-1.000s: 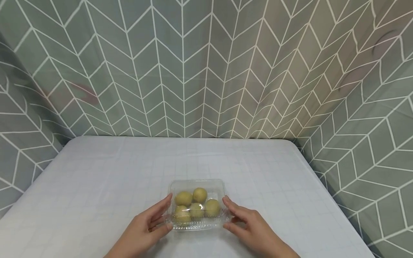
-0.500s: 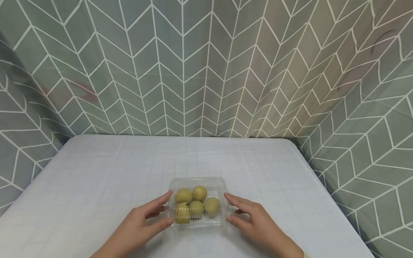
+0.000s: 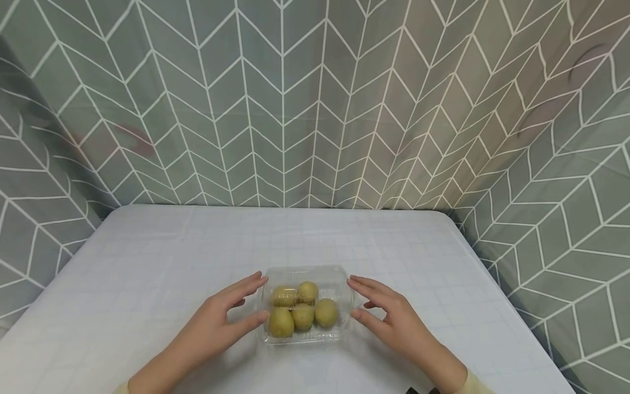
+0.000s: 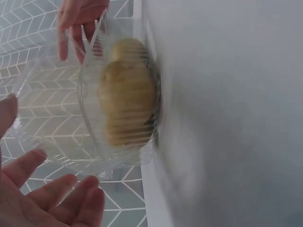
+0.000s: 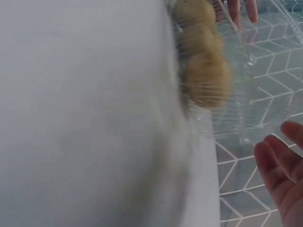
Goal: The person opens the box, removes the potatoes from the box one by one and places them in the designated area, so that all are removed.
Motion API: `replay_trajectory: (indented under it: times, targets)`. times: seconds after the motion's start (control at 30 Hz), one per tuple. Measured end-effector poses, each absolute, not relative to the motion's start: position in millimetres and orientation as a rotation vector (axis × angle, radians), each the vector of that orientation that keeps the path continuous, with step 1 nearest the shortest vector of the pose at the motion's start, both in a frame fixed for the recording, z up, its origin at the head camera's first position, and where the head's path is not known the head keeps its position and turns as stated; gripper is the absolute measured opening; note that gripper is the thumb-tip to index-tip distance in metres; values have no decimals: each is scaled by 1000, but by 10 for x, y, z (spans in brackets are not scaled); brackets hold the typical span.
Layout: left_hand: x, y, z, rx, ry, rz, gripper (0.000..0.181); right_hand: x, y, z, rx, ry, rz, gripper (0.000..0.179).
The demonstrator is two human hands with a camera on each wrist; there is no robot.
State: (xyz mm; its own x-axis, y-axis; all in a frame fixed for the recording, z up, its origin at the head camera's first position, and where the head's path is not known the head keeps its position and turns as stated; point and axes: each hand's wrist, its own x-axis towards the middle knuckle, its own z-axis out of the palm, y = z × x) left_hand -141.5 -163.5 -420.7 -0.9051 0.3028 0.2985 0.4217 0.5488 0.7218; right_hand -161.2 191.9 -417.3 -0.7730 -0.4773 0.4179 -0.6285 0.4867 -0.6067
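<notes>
A clear plastic container (image 3: 315, 336) holds several round yellow-brown potatoes (image 3: 327, 313) on the white table. Its transparent lid (image 4: 52, 113) is up off the base in the left wrist view, tilted; whether one side is still joined I cannot tell. At the lid's left side is my left hand (image 3: 221, 323), thumb and fingertips spread along the edge and holding it. My right hand (image 3: 394, 314) holds the opposite side likewise, thumb nearer me and fingers farther back. Both palms stay off the plastic. Through the clear lid its exact outline is hard to make out.
White cloth covers the table (image 3: 162, 262). Patterned grey-green curtain (image 3: 295, 109) hangs behind and along both sides. A small dark object (image 3: 418, 390) shows near the right wrist at the bottom edge.
Both hands have risen and moved slightly away from me with the lid, which has come up from the base. The potatoes and container base have stayed almost in place.
</notes>
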Motion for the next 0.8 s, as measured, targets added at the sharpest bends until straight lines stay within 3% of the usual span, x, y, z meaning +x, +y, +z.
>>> replay_trajectory:
  times: [0.6, 0.8]
  targets:
    - [-1990, -1578, -4069, -454, -2557, -1493, 38, -2157, 1739, -3954, 769, -2474, 1118, 33]
    - [-2214, -1544, -4184, -488, -2479, -1585, 41, -2372, 1666, -4003, 717, -2462, 1108, 37]
